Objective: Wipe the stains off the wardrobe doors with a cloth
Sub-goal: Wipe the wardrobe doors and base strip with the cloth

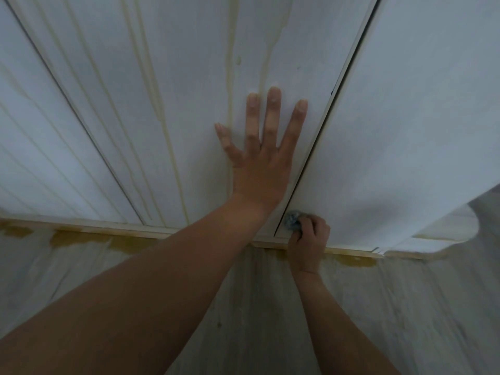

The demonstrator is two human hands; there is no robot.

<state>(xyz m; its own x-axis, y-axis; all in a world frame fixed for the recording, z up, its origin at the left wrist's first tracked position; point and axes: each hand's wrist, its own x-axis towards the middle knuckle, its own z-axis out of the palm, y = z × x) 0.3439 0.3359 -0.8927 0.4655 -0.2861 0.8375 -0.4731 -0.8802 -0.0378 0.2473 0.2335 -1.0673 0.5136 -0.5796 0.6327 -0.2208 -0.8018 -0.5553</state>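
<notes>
Reaching over the pale floor, two bare forearms meet the wardrobe's base strip, which is blotched with brown stains. The right hand has its fingers curled round a small grey cloth, holding it against the bottom corner of the right door, just beside the gap between the doors. Higher up, the left hand lies flat on the middle door with its fingers spread and straight, beside yellowish streaks.
</notes>
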